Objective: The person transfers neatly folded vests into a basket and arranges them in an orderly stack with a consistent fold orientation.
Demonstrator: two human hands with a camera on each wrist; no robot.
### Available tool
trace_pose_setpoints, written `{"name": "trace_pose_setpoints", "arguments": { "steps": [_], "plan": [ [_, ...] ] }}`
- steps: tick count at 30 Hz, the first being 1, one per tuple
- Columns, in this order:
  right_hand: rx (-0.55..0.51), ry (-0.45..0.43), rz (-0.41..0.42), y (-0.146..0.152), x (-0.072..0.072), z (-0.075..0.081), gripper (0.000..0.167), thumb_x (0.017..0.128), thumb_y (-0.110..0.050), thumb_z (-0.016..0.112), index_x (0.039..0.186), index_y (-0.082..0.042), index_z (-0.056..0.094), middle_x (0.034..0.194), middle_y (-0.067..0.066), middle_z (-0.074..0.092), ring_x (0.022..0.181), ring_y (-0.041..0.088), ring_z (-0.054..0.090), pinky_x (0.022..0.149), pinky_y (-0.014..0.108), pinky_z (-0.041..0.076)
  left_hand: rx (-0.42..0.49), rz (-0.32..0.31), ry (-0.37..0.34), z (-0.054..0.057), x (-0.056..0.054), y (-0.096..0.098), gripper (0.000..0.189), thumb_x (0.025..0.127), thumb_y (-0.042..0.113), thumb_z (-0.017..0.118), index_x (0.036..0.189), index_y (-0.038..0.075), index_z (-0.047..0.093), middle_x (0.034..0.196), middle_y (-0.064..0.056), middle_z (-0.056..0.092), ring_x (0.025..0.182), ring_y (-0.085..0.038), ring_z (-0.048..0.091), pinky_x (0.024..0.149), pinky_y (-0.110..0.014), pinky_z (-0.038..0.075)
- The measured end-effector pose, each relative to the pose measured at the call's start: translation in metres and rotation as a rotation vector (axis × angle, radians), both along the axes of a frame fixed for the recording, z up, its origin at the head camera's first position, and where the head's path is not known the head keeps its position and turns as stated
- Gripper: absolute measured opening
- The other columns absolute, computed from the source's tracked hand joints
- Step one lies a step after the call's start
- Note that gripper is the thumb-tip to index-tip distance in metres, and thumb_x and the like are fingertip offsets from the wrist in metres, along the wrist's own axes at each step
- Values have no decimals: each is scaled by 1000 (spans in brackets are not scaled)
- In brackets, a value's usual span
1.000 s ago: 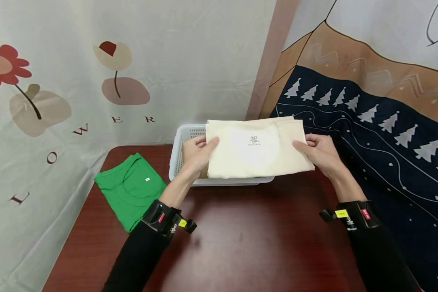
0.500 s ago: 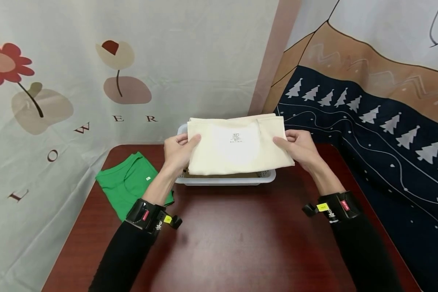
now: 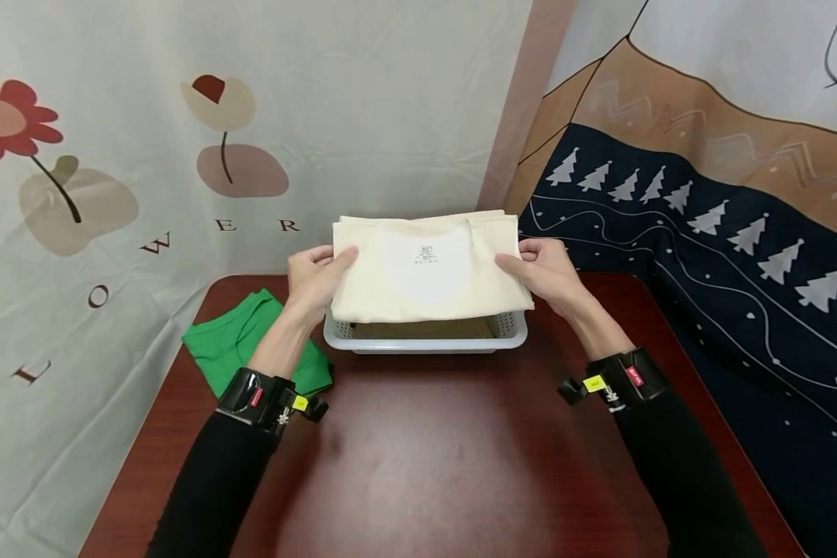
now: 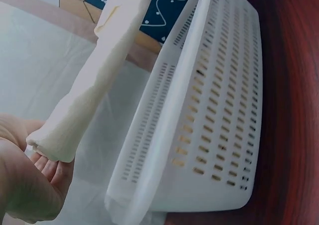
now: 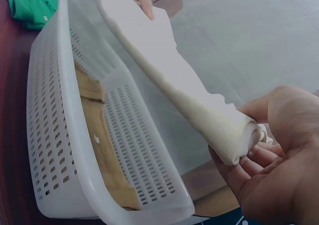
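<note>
A cream folded T-shirt [image 3: 425,271] is stretched level between both hands, with a small printed neck label facing up. My left hand [image 3: 316,277] pinches its left edge, thumb on top and fingers beneath. At the opposite edge my right hand [image 3: 545,270] grips it the same way. The shirt hangs above a white perforated basket [image 3: 425,346], covering much of the basket's opening in the head view. Inside the basket lies a folded tan garment [image 5: 107,145], seen well in the right wrist view. Both wrist views show the cream shirt clear above the basket's rim.
A folded green T-shirt [image 3: 251,341] lies on the dark red table [image 3: 425,449], left of the basket and partly behind the left forearm. A pale printed curtain [image 3: 390,116] stands behind the table, and a navy tree-patterned cloth [image 3: 739,310] hangs on the right.
Both hands have carried the cream T-shirt leftward and slightly up in the head view, from the basket's right side to over its middle. The basket's front and the tan garment show more.
</note>
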State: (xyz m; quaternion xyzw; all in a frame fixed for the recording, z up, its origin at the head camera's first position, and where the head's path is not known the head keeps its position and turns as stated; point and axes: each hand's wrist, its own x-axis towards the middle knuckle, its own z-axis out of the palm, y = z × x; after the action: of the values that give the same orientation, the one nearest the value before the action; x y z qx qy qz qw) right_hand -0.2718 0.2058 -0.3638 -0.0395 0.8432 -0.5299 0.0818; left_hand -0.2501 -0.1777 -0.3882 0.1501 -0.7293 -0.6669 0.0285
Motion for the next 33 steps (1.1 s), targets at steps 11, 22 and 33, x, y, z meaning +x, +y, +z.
{"name": "trace_pose_setpoints", "arguments": {
  "steps": [11, 22, 33],
  "plan": [
    [43, -39, -1, -10, -7, 6, 56, 111, -34, 73, 148, 7, 64, 141, 28, 76, 106, 21, 80, 92, 35, 71, -64, -50, -2, 14, -7, -15, 55, 104, 39, 83, 145, 3, 73, 137, -23, 79, 91, -9, 80, 78, -23, 67],
    [168, -99, -16, -20, -19, 9, 55, 112, -33, 69, 149, 8, 64, 145, 25, 69, 116, 28, 75, 87, 26, 66, -183, -122, -95, 17, -20, -21, 57, 110, 37, 75, 155, 1, 65, 147, -24, 72, 123, -27, 76, 106, -40, 65],
    [222, -105, 1, -22, -31, -2, 42, 112, -24, 65, 134, 11, 73, 126, 19, 70, 97, 18, 69, 75, 23, 59, -231, -163, -180, 13, -35, -17, 59, 113, 28, 69, 162, -2, 56, 158, -23, 64, 143, -34, 67, 121, -49, 57]
  ]
}}
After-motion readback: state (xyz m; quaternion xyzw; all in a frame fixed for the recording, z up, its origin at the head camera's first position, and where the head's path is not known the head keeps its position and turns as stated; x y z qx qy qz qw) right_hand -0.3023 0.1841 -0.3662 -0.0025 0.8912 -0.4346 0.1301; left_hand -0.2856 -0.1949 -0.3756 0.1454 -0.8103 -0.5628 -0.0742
